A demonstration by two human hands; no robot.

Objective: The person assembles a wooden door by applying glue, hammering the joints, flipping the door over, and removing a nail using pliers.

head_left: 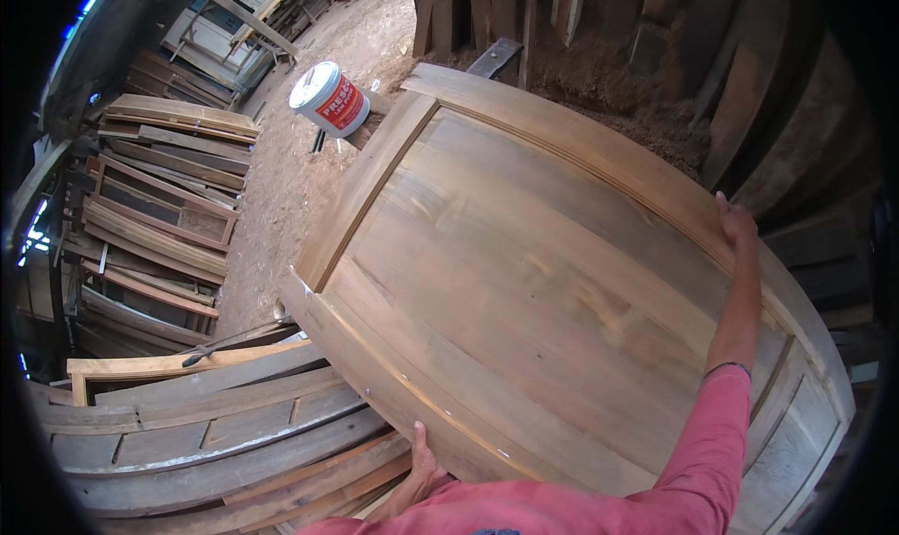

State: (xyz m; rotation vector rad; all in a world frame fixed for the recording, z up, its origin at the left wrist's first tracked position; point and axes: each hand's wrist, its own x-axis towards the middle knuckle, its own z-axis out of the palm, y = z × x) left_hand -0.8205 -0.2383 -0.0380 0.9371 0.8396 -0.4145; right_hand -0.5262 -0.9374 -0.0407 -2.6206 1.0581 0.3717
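Note:
A large wooden panel door (524, 282) with a moulded frame lies slanted in front of me. My left hand (427, 462) grips its near edge, thumb up along the side and the other fingers hidden below. Stretched across the door, my right hand (737, 222) is closed over the far edge at the right; part of its fingers is out of sight behind the frame. Small white spots dot the near frame piece. Just past the door's far left corner stands a white bucket (330, 99) with a red label and a lid.
Stacked door frames and boards (169, 216) line the left side. Closer in, a pile of panelled wood (234, 441) lies beside my left arm, with a dark-tipped tool (198, 357) on it. Planks (487, 20) lean at the back above sawdust (646, 127). A dirt floor (272, 216) runs between.

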